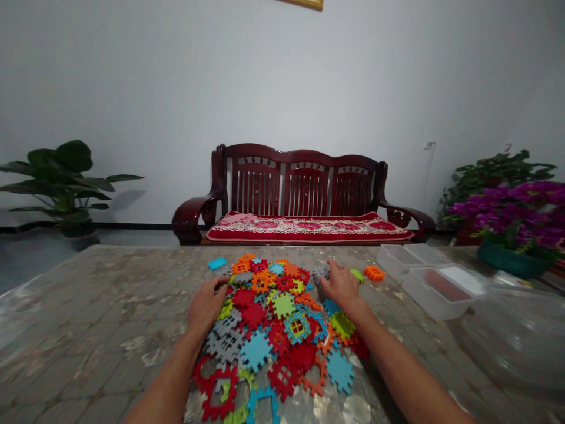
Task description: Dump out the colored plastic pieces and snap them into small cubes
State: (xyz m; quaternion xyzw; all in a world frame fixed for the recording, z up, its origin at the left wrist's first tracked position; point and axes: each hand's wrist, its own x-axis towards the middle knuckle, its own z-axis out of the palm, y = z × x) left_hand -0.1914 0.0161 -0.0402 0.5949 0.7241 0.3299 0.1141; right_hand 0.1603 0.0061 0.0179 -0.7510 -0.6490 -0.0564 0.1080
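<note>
A loose heap of flat plastic building tiles with toothed edges, in red, orange, blue, green and grey, lies in the middle. My left hand rests against its left edge, thumb and fingers apart, beside a grey tile. At the upper right of the heap, my right hand reaches over with fingers spread, touching a grey tile. A light green tile sits near the centre on top of others. Red window tiles and a blue frame tile are closer to me. The fingertips of both hands are partly hidden.
Clear plastic boxes stand on the covered table at right, one with something red inside. An orange tile lies apart from the heap. Purple flowers in a green pot are at far right. A wooden bench stands behind.
</note>
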